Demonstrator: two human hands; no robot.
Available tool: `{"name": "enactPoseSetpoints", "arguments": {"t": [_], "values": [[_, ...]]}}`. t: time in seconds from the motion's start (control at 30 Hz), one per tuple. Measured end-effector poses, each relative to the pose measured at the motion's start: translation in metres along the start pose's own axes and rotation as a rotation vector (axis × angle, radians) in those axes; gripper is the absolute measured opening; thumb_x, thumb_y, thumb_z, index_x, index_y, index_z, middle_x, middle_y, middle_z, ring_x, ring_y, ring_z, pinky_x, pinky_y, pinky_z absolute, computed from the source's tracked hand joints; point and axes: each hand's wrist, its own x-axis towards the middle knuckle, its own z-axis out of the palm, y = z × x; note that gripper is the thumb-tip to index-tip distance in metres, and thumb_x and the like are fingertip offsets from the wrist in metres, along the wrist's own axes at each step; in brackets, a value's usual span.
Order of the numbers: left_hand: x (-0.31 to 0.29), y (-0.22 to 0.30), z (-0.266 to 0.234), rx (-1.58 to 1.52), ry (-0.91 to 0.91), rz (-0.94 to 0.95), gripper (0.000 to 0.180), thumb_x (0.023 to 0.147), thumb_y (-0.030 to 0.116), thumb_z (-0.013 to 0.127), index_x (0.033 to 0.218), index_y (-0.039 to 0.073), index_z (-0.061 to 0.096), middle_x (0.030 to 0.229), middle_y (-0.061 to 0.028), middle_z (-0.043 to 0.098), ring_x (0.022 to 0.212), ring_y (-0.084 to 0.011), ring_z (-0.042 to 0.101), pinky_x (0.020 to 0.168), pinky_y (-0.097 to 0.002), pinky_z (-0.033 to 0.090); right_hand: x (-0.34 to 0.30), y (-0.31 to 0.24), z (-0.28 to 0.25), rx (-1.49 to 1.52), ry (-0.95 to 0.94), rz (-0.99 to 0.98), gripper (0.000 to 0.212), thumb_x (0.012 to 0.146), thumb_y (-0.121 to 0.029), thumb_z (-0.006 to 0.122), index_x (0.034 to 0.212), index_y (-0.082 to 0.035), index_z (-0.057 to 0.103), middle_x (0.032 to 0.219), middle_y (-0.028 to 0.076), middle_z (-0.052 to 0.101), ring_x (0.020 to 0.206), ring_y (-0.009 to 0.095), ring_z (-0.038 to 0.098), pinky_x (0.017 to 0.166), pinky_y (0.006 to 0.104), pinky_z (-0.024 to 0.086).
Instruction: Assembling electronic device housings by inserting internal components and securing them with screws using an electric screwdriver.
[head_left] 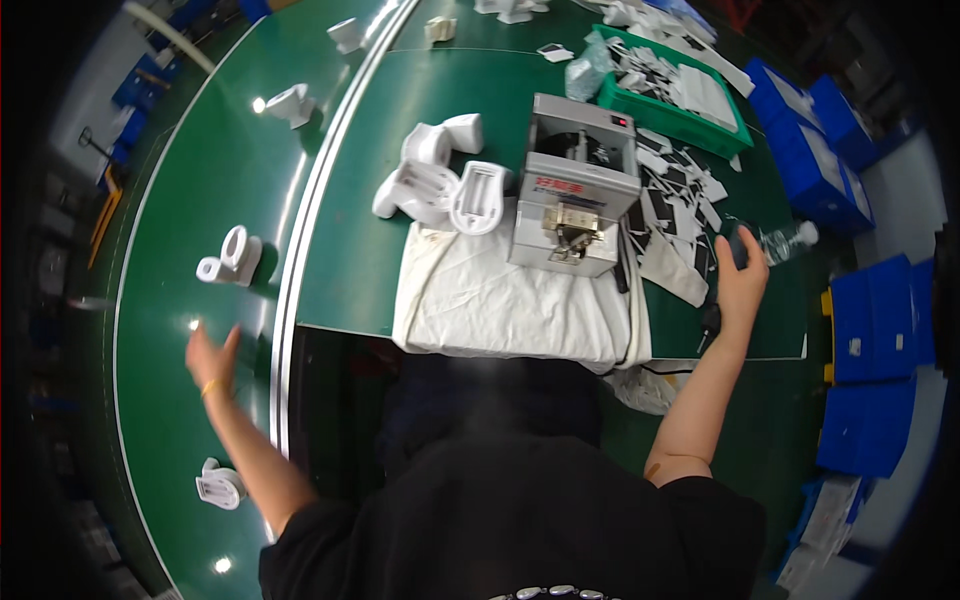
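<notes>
Left hand (212, 362), fingers wide; likely step: picking white housing (244, 264) near belt's (155, 330) right edge; calls for pinching. Right hand (741, 285) seemingly grips dark object (738, 248).

White parts (244, 264) on green surface (225, 160)

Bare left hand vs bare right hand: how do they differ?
Left hand looks empty, fingers spread; right hand appears to hold a small dark object.
Left hand is over the glossy green surface left of the silver rail; right hand is over the green worktable, near the clear plastic bottle.
Left hand has a yellow wristband; right hand has none visible.
Both are ungloved.
</notes>
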Motion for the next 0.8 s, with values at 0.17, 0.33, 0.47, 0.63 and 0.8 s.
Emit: {"name": "enactPoseSetpoints", "arguments": {"t": [0.17, 0.33, 0.47, 0.63, 0.8], "values": [[-0.095, -0.145, -0.090, 0.396, -0.254, -0.459, 0.079, 0.077, 0.057, 0.066, 0.134, 0.004, 0.052, 0.128, -0.0206, 0.059, 0.117, -0.0347, 0.057, 0.098, -0.0455, 0.045, -0.004, -0.040, 0.004, 0.133, -0.003, -0.036, 0.036, 0.084, -0.020, 0.073, 0.116, -0.004, 0.067, 0.115, 0.013, 0.065, 0.111, 0.024, 0.058, 0.096, 0.0330, 0.042], [-0.143, -0.188, -0.078, -0.405, -0.315, -0.593, 0.049, 0.084, 0.031, 0.067, 0.115, -0.007, 0.064, 0.097, -0.0158, 0.069, 0.086, -0.0222, 0.065, 0.075, -0.0355, 0.052, 0.005, -0.053, 0.029, 0.073, -0.116, -0.056, 0.025, 0.082, -0.014, 0.072, 0.104, -0.004, 0.069, 0.101, 0.010, 0.068, 0.101, 0.023, 0.059, 0.089, 0.0348, 0.044], [-0.109, -0.097, -0.086, -0.698, -0.095, -0.182, 0.044, 0.094, 0.028, 0.057, 0.129, 0.001, 0.057, 0.105, -0.0098, 0.065, 0.084, -0.0190, 0.061, 0.073, -0.0316, 0.050, -0.004, -0.076, 0.020, 0.306, -0.114, -0.078, 0.021, 0.084, -0.013, 0.071, 0.101, -0.004, 0.069, 0.096, 0.008, 0.068, 0.090, 0.018, 0.061, 0.082, 0.0323, 0.046], [-0.127, 0.159, -0.113, -1.521, -0.298, 0.071, 0.054, 0.097, 0.025, 0.052, 0.143, -0.001, 0.041, 0.134, -0.0169, 0.053, 0.111, -0.0266, 0.059, 0.092, -0.0378, 0.050, -0.066, -0.155, 0.001, 0.702, -0.287, -0.407, 0.024, 0.075, -0.002, 0.077, 0.096, -0.004, 0.067, 0.097, 0.007, 0.066, 0.087, 0.018, 0.062, 0.076, 0.0319, 0.049], [-0.192, 0.308, -0.103, -1.852, -1.103, 0.156, 0.059, 0.099, 0.027, 0.049, 0.147, -0.002, 0.030, 0.142, -0.0171, 0.045, 0.125, -0.0260, 0.050, 0.105, -0.0371, 0.041, -0.128, -0.201, -0.022, 0.940, -0.492, -0.798, 0.078, 0.064, -0.027, 0.089, 0.127, -0.001, 0.050, 0.125, 0.015, 0.056, 0.113, 0.031, 0.054, 0.096, 0.0409, 0.043]]}}
